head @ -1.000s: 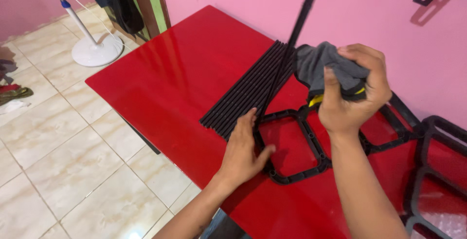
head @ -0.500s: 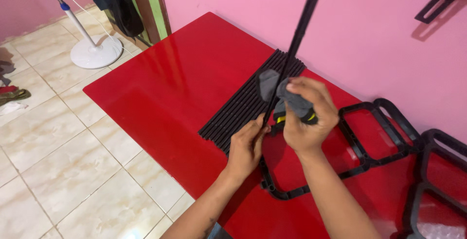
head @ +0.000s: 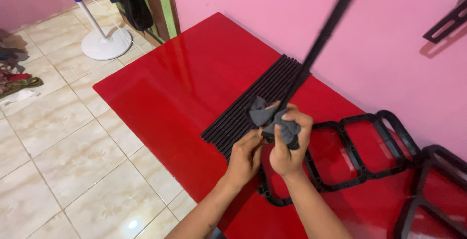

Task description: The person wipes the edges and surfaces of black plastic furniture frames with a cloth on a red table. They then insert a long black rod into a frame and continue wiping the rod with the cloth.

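My right hand (head: 287, 146) is closed around a grey cloth (head: 265, 115) wrapped about a long black rod (head: 321, 44). The rod slants up and to the right, its upper part blurred. My left hand (head: 247, 154) grips the rod's lower end just left of the right hand, over the near edge of the red table (head: 185, 83). A bundle of black rods (head: 258, 102) lies flat on the table right behind my hands.
A black plastic frame (head: 350, 156) with rounded openings lies on the table to the right, and another frame (head: 433, 195) sits at the far right. The pink wall (head: 272, 20) borders the table's far side. A white fan base (head: 104, 42) stands on the tiled floor.
My right hand slid the cloth down the rod to meet my left hand. The left hand went from flat on the frame to gripping the rod. The rod tilted further right.
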